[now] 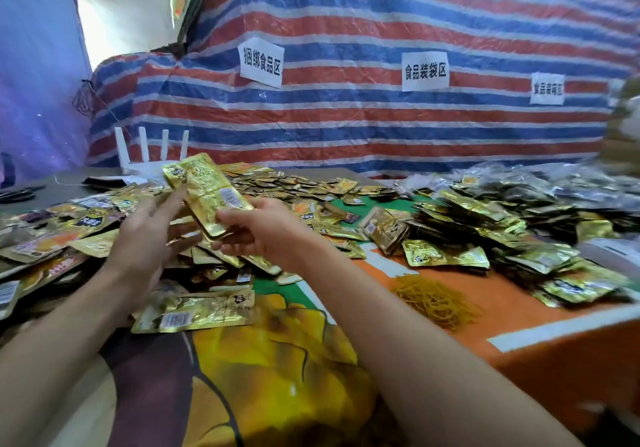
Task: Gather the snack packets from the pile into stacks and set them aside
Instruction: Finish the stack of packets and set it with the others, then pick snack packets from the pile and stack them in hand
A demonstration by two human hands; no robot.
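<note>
Hundreds of gold snack packets [446, 254] sprawl over the printed tablecloth [277, 360]. Both forearms reach in above them. The right hand [266, 235] grips the lower end of a tilted stack of packets [207, 193], while the left hand [149, 238] lays straight fingers against the stack's side.

We see a stack of packets [207, 193] in shiny gold, with a small white barcode patch on its top face. The loose pile [86, 231] is mostly the same gold, mixed with packets bearing orange panels. Far right, a heap of packets [571, 186] looks silver and black. The table cover [519, 311] shows orange, green and white bands beside a big yellow print edged in dark purple. The rubber bands [434, 301] are ochre yellow. The tarpaulin [346, 117] is striped red, blue and white, and carries white paper labels [261, 62] with black characters. A cloth [34, 100] at left is blue-violet.
</note>
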